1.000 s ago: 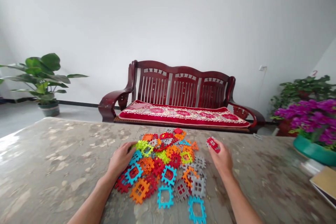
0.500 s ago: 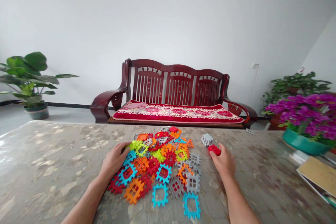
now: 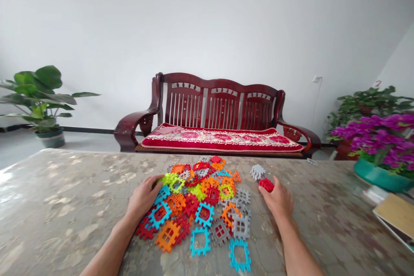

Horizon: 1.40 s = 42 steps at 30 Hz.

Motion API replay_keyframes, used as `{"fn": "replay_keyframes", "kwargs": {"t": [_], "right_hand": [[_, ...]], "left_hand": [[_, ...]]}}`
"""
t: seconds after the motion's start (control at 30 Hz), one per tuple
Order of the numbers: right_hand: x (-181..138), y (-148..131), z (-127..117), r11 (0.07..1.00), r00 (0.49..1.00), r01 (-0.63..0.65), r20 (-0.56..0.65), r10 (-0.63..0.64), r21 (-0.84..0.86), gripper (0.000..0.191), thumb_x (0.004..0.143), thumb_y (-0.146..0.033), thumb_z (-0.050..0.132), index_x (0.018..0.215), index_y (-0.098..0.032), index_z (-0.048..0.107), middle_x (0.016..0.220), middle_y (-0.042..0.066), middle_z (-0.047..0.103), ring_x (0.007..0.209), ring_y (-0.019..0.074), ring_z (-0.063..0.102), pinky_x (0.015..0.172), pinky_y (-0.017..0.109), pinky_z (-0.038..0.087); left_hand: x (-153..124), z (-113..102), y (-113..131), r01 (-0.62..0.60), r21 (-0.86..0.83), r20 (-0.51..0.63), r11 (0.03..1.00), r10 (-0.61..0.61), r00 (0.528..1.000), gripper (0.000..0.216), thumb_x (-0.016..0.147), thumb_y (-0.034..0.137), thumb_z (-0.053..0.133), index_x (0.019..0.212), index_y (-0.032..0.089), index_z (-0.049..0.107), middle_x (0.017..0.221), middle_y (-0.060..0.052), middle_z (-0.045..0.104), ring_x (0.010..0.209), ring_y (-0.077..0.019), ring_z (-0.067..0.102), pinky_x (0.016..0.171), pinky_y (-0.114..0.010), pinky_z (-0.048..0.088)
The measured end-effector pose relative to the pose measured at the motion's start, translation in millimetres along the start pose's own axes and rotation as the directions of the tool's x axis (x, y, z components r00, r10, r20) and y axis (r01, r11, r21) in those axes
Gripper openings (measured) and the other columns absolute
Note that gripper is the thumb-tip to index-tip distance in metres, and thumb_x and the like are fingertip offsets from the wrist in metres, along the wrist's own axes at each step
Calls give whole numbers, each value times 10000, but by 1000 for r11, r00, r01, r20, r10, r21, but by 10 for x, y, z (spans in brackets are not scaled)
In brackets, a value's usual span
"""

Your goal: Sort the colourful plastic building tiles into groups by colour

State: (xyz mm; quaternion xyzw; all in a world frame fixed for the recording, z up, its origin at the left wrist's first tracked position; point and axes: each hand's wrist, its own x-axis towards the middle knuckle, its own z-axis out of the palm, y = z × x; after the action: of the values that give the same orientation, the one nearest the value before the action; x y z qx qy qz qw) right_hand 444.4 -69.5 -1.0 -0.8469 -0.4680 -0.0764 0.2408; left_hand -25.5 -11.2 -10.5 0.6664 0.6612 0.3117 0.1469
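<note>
The red tile [image 3: 266, 184] pinched in the right hand [image 3: 280, 200] could be jammed against the gray tile [image 3: 258, 171] by a crooked push, the left hand [image 3: 142, 198] being laid open on the pile of tiles [image 3: 202, 207].

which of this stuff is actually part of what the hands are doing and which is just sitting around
In use: heap of coloured plastic interlocking square tiles; red plastic tile in right hand; grey plastic tile beside it; left hand on the heap.
Lying about: dark red wooden bench; purple flowers in teal pot; leafy green potted plant; tan book.
</note>
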Motion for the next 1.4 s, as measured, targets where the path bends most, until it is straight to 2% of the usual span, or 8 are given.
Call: {"fn": "replay_keyframes", "kwargs": {"t": [0.23,0.43,0.53,0.77,0.9,1.03,1.23,1.4], "right_hand": [[-16,-395,14,911,948,300,-197,-251,282,450,862,-388,424,1229,-198,601,1254,115,629,1164,286,532,1037,417,367],[158,-1089,211,842,911,357,48,-409,406,392,862,-331,458,1187,-200,635,1206,79,671,1139,230,581,1021,343,411],[298,-1447,307,875,880,363,190,-435,320,402,845,-317,516,1214,-208,632,1248,80,658,1169,232,577,1033,331,398],[552,-2014,574,909,858,351,312,-409,226,573,766,-350,591,1318,-198,576,1346,125,595,1177,317,568,971,404,436],[599,-2116,702,900,812,387,389,-435,200,582,713,-298,618,1293,-242,609,1279,102,645,1133,313,598,920,386,459],[589,-2102,744,891,784,419,425,-453,177,371,713,-308,624,1071,-303,719,1109,62,717,1045,295,637,855,372,473],[516,-1979,722,913,823,369,396,-408,175,340,674,-240,661,1003,-288,736,1114,87,703,1073,311,625,879,396,468],[477,-1815,677,910,844,284,373,-386,301,513,611,-223,707,1123,-244,687,1152,91,693,1086,295,629,900,382,486]], "left_hand": [[-21,7,4,-2,-10,7,1000,3,1000,390,883,439,417,1137,274,663,1212,-28,693,1076,-212,641,1015,-327,440],[-31,-3,23,-7,-19,-2,1000,7,1000,377,878,427,433,1129,271,668,1208,-28,695,1101,-213,633,1018,-325,435],[-40,-14,42,-11,-25,-3,1000,11,1000,371,875,410,436,1122,265,672,1190,-29,702,1090,-210,638,995,-317,446],[-58,-13,51,1,-47,-33,999,-2,999,353,871,396,450,1103,269,685,1169,-19,710,1063,-198,649,977,-304,461],[-63,-5,45,-9,-52,-42,999,7,999,344,869,384,462,1102,266,685,1165,-18,711,1059,-195,651,985,-302,458],[-67,-7,47,-5,-55,-31,998,3,1000,342,874,387,457,1101,267,683,1170,-17,705,1062,-197,649,995,-308,451],[-67,-11,53,4,-54,-30,999,-6,1000,342,870,383,462,1103,269,684,1175,-20,705,1049,-198,652,983,-306,456],[-53,-15,45,11,-53,-19,999,-12,1000,360,871,394,452,1113,264,684,1191,-24,698,1063,-202,644,990,-315,452]]}}
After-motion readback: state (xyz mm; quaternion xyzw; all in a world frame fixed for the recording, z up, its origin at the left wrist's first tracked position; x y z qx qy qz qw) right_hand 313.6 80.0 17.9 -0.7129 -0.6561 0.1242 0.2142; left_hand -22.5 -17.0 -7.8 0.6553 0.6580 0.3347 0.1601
